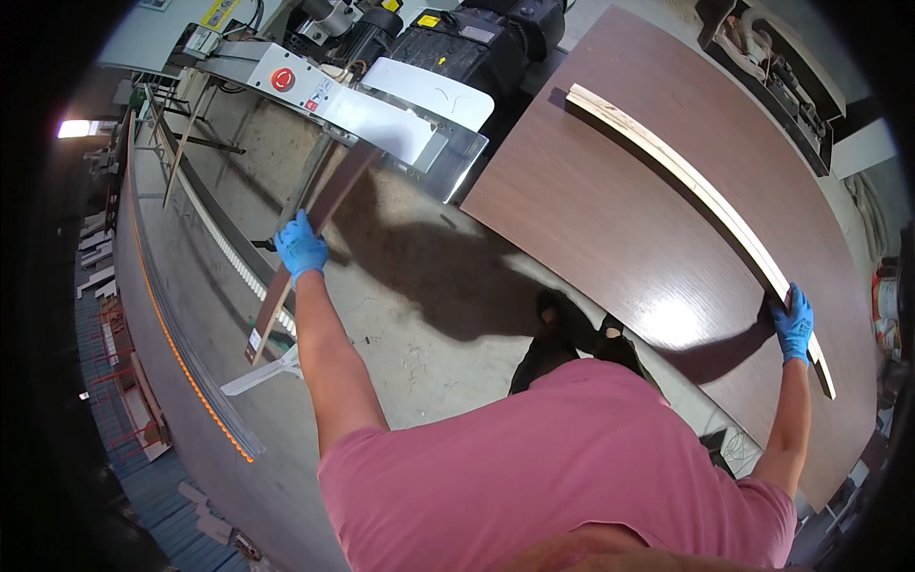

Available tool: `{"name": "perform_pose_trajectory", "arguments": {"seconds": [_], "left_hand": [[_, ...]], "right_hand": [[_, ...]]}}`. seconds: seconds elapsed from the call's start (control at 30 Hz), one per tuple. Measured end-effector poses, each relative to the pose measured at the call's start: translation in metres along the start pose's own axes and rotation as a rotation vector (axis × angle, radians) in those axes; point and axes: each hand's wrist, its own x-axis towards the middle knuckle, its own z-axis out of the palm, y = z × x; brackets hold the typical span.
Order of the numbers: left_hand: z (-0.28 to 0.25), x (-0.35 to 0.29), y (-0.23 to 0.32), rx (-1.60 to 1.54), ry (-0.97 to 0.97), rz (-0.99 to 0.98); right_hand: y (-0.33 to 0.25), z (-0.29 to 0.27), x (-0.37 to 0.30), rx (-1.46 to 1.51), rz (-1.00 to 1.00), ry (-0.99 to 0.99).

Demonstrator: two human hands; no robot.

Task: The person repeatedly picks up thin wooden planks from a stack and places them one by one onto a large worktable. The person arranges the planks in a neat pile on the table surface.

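My left hand [302, 246], in a blue glove, grips a long dark brown strip [340, 189] around its middle. The strip's far end meets the metal table of a machine; its near end shows a pale edge and a small white label. Out to the right, my right hand [793, 324], also gloved in blue, is closed around the near part of a long pale wooden strip [677, 167]. That strip stretches diagonally above a wide brown wood-grain surface [543, 181] and casts a dark shadow on it. Whether the strip rests on the surface, I cannot tell.
Ahead stands the machine [410, 138], with a red stop button [283, 80] and black motors [457, 52]. A white ribbed roller rail [229, 248] runs along the left, beside a grey band with an orange edge [172, 334]. Hoses and fittings [758, 48] lie at the far right.
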Motion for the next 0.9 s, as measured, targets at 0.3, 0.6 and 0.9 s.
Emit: {"name": "perform_pose_trajectory", "arguments": {"seconds": [0.3,0.6,0.9], "left_hand": [[-0.030,-0.122,0.057,-0.018,-0.027,0.117],[-0.169,-0.206,0.138,-0.215,-0.090,0.376],[-0.286,-0.237,0.319,-0.289,-0.218,0.914]], "right_hand": [[0.000,0.009,-0.002,0.052,-0.041,0.064],[-0.053,-0.039,-0.005,0.163,-0.118,0.150],[-0.166,-0.155,-0.070,0.493,-0.765,0.429]]}}
